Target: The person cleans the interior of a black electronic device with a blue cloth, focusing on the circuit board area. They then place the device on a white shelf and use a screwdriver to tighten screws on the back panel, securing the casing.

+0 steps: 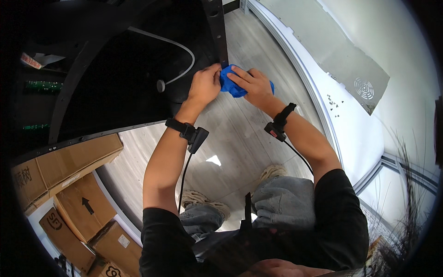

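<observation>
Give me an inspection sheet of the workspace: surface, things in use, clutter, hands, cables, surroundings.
Surface: white surface at right, bearing a grey panel.
Things in use: blue cloth at the post of a black cabinet.
Clutter: boxes at lower left; dark bits beside the panel.
Hands: right hand grips the cloth; left hand beside it, grip unclear.
Cables: white cable inside the cabinet; black wire from each wrist.
Surroundings: pale floor.
</observation>
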The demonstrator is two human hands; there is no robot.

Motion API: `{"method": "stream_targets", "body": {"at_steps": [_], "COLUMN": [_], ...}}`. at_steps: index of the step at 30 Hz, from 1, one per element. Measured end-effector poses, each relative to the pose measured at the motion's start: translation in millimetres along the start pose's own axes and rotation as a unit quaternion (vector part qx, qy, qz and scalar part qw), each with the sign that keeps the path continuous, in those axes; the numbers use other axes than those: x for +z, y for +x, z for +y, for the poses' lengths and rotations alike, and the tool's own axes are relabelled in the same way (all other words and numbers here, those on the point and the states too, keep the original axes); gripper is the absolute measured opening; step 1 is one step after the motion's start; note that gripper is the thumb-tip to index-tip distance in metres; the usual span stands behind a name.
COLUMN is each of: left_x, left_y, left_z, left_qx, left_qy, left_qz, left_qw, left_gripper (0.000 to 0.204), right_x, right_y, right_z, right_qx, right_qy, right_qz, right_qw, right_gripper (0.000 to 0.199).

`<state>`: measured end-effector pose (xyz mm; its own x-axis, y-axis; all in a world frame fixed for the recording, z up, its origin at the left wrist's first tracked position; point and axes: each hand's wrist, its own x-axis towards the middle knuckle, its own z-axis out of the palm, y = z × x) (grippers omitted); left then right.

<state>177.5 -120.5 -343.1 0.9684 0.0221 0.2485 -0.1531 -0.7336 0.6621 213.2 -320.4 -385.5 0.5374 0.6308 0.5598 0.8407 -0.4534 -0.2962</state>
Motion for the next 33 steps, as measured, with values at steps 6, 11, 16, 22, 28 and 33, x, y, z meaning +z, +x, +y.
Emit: {"method": "stream_targets", "body": {"at_steps": [6,11,16,22,28,33], "left_x": [10.4,7.6,12.6,10.8,16.5,17.0], "left_y": [-7.0,-4.7,-3.0,1.1,3.2,6.7], "left_z": [-1.7,4.4,5.9,12.6,4.6,-4.4], "left_qx": [-0.019,-0.034,-0.015,-0.046,-0.004,0.041], "left_qy": [-0.047,-0.025,-0.018,0.011,0.112,0.094], "left_qz": [0.041,0.043,0.077,0.043,0.053,0.079], "left_qw": [0.998,0.998,0.997,0.998,0.992,0.992], "left_gripper": [0.018,0.015,0.014,0.017,0.02,0.024], "right_x": [4.6,-6.6,6.0,11.2,19.4,40.6], "right_y": [-10.9,-3.4,-4.7,-10.3,-12.0,-23.1], "right_z": [-3.3,-6.8,-8.3,-8.6,-6.1,5.2], "right_qx": [0.041,0.017,0.035,0.064,0.071,0.074], "right_qy": [-0.031,-0.017,-0.058,-0.03,-0.029,-0.05], "right_qz": [-0.099,-0.052,-0.107,-0.13,-0.141,-0.187], "right_qw": [0.994,0.998,0.992,0.989,0.987,0.978], "right_gripper": [0.075,0.072,0.066,0.059,0.055,0.054]}}
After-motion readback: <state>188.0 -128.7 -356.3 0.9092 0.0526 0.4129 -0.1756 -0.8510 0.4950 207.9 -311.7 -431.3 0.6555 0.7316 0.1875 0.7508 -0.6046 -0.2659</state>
